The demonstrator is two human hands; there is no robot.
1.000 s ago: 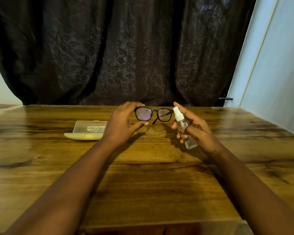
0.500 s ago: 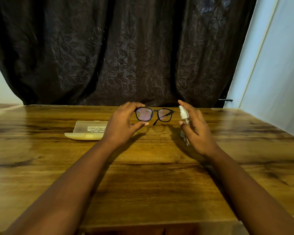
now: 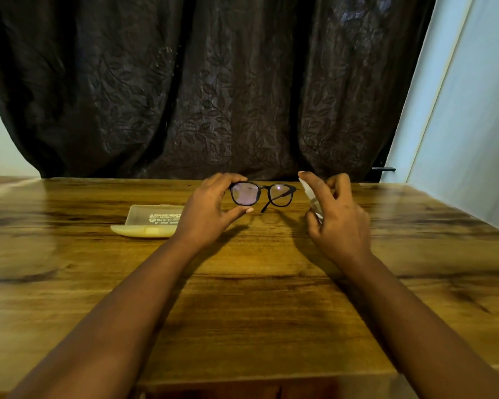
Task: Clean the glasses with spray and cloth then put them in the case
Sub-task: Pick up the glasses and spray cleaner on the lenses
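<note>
I see my left hand (image 3: 211, 214) raised over the far middle of the wooden table (image 3: 242, 312), pinching the glasses (image 3: 262, 194) by their left lens rim: the fingers curl over the top of the frame and the thumb sits under it, so the lens lies between thumb and fingertips. The glasses are off the surface, lenses facing me, one temple arm hanging down toward the table. Just right of them, apart from the frame, my right hand (image 3: 339, 223) grips the spray bottle (image 3: 310, 197); the index finger lies over its top and the thumb and other fingers wrap the body, hiding most of it. The nozzle end tilts toward the right lens. The case (image 3: 153, 221) lies open on the table to the left of my left hand, near the far edge, partly hidden behind that hand. A dark curtain (image 3: 199, 87) hangs behind the table.
</note>
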